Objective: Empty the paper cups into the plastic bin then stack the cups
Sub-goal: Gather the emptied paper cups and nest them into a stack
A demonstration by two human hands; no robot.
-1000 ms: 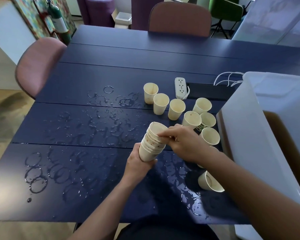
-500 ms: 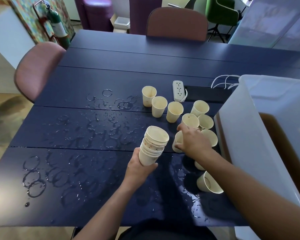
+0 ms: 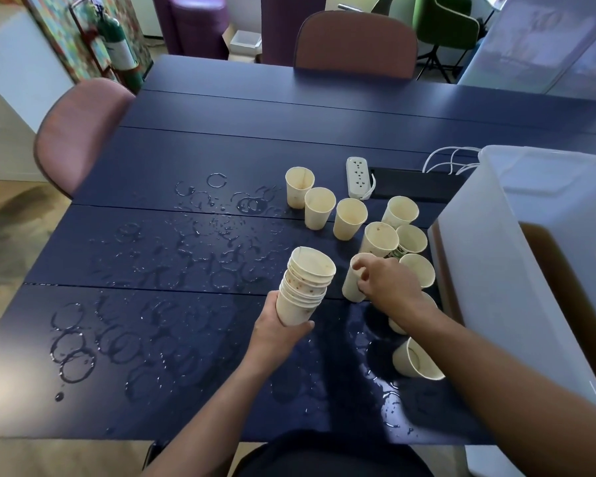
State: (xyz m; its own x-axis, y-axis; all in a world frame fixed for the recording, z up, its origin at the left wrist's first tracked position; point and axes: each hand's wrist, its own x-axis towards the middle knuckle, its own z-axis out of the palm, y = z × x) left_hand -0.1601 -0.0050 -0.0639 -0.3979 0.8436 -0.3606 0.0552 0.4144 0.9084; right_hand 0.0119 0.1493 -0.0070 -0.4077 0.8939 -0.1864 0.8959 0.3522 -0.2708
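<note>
Left hand: I see my left hand [image 3: 276,333] curled round the bottom of the stack of cups [image 3: 305,285], holding it tilted toward the far right, above the worktop [image 3: 221,139].
Stack: several cream paper cups nested together, brown speckles on the walls of the middle ones; the top cup's mouth shows empty.
Right hand: my right hand [image 3: 387,285] grips a single cup [image 3: 355,280] just right of the stack, thumb and fingers curled round its wall near the rim. I cannot tell whether its base touches the worktop.
Loose cups: three stand in a slanting row beyond the stack, the far-left cup [image 3: 299,186], the second cup [image 3: 319,207] and the third cup [image 3: 350,218]. More crowd between my right hand and the bin, one of them a printed cup [image 3: 381,239] with green lettering. A tipped cup [image 3: 415,361] lies on its side near my right forearm.
Plastic bin: the translucent plastic bin [image 3: 496,256] sits at the right edge of the worktop, its near wall just beside the cluster of cups.
Worktop surface: dark blue, wet, with rings of water [image 3: 73,352] and scattered droplets on the left and a puddle near the tipped cup.
Other things: a white power strip [image 3: 357,177] lies beyond the cups; a pink chair [image 3: 80,132] stands at the left side.
</note>
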